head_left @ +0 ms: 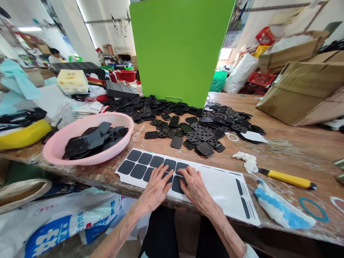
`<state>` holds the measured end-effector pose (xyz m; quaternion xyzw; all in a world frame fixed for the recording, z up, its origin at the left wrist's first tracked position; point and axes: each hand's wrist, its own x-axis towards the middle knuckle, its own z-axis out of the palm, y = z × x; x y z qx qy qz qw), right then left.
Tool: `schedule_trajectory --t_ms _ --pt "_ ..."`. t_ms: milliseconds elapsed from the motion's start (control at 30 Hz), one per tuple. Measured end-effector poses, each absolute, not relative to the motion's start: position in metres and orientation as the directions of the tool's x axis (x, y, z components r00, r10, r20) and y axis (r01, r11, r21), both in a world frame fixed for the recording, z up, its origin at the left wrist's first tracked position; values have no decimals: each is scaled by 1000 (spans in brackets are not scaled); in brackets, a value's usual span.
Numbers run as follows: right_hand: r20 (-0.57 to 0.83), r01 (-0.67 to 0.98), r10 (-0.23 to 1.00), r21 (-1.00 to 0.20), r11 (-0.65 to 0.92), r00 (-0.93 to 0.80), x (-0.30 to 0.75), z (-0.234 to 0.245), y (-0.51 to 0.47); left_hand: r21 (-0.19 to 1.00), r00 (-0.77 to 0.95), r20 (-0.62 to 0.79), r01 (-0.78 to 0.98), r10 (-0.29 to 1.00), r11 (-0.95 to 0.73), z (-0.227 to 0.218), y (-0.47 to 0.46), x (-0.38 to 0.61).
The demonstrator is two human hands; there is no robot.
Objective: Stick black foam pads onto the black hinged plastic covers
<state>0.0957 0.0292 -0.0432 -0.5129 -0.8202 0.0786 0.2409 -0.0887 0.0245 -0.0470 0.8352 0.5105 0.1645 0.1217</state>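
A white backing sheet (213, 184) with rows of black rounded-square stickers (138, 171) lies along the table's front edge. My left hand (156, 190) rests on the sheet with its fingers spread over several of the stickers. Beside it, my right hand (198, 189) touches the sheet with bent fingers, its thumb and index finger apart at the last black squares of the rows. To its right the sheet is bare white, with thin black strips near the far end. Fingers hide part of the stickers.
A pink basin (88, 157) of black pieces stands left. Behind the sheet, many black plates (176, 142) lie piled before a green panel (180, 50). A yellow utility knife (290, 179), a blue-white cloth (285, 208) and a cardboard box (301, 89) are right.
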Motion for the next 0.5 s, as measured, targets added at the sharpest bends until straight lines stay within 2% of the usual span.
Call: schedule_trajectory --t_ms 300,500 --pt "199 791 888 -403 461 -416 94 -30 38 374 429 176 803 886 -464 -46 25 -89" --pt "191 794 888 -397 460 -419 89 -26 45 363 420 220 803 880 -474 -51 25 -90"
